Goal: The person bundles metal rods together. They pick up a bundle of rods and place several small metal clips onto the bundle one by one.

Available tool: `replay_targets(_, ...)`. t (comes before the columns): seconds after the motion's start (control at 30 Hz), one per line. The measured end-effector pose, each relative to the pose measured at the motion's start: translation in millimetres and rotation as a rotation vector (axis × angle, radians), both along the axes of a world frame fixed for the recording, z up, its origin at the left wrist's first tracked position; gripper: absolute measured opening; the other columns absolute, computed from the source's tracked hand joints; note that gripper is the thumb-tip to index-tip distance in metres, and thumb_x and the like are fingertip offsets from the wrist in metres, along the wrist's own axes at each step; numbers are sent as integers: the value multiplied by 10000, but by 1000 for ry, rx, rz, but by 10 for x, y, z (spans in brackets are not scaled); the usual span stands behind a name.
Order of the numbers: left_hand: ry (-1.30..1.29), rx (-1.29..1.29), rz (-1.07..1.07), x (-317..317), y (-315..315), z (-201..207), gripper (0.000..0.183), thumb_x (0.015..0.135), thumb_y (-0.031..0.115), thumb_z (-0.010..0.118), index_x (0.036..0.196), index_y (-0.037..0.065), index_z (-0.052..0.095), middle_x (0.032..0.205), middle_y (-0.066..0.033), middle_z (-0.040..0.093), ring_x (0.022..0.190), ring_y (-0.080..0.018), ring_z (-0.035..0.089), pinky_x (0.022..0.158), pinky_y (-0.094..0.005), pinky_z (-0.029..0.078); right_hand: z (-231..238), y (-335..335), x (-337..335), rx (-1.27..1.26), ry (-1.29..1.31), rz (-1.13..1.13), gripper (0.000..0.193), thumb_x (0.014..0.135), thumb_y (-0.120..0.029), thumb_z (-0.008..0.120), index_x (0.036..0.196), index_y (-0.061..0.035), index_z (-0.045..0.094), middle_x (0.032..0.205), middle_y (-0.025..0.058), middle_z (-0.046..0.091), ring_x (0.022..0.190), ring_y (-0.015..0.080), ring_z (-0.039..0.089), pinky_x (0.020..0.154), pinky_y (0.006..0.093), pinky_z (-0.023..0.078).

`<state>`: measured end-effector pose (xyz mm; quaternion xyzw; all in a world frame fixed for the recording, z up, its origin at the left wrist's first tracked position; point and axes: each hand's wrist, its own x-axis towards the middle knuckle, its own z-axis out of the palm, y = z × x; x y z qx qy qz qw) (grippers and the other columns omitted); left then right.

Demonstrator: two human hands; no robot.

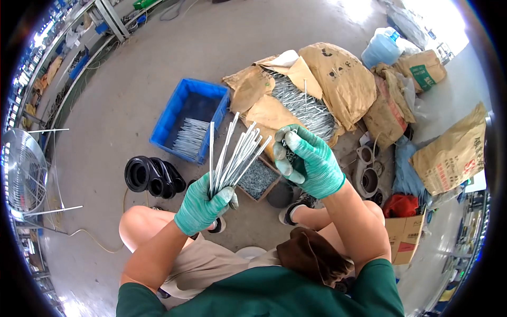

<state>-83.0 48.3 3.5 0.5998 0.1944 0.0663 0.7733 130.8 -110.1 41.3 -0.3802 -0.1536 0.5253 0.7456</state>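
My left hand [205,205], in a green glove with worn grey fingertips, is closed round a fanned bundle of thin metal rods [235,158] that point up and away from me. To its right, my gloved right hand [309,158] is raised with its fingers curled in toward the thumb. Whatever the right fingers may hold is hidden. Beyond that hand, a torn brown paper sack [338,79] lies open over a heap of similar loose rods [303,103]. A blue plastic bin [170,113] at the far left holds rods laid side by side [191,137].
Between my feet stands a box of small metal pieces [257,178]. Black ring-shaped parts [153,177] lie left, near a metal fan [24,171]. To the right are metal castings [367,177], paper sacks [451,153], a water jug [381,47] and a cardboard box [404,238].
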Motion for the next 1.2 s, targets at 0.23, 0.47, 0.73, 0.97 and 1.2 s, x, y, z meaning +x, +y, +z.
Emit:
replay_targets(0.23, -2, 108, 7, 53, -64, -77, 248, 929, 245, 690, 1016, 49, 565, 772, -80, 672, 558, -50, 501, 508, -202, 400, 132, -69, 16, -2, -70, 19, 234, 1020, -218, 526, 1130, -19, 583, 835, 39, 616, 591, 99, 530, 396, 194, 312)
replay_targets(0.47, 26, 132, -6, 46, -45, -107, 218, 930, 230, 692, 1013, 54, 595, 780, -74, 686, 588, -51, 523, 528, -210, 417, 139, -116, 33, -43, -121, 43, 252, 1023, -220, 524, 1149, -10, 580, 811, 28, 611, 582, 78, 514, 420, 186, 320)
replay_targets(0.73, 23, 226, -8, 44, -64, -81, 221, 922, 222, 699, 973, 28, 607, 768, -69, 690, 600, -63, 543, 562, -233, 457, 133, -103, 8, -104, -131, 49, 286, 986, -277, 602, 1155, -47, 590, 770, 12, 594, 579, 67, 504, 461, 196, 347)
replay_targets(0.97, 59, 200, -14, 40, -69, -39, 249, 917, 246, 706, 952, 15, 618, 764, -63, 690, 639, -79, 573, 591, -250, 480, 95, -108, -5, -72, -173, 58, 279, 987, -285, 600, 1133, -48, 591, 755, 4, 580, 582, 65, 496, 478, 196, 351)
replay_targets(1.2, 49, 235, -10, 2, -56, -41, 187, 910, 187, 689, 975, 22, 631, 787, -38, 710, 680, -71, 611, 625, -255, 497, 138, -91, 34, -146, -420, 50, 253, 995, -264, 588, 1116, -42, 596, 754, 2, 580, 584, 52, 498, 489, 192, 362)
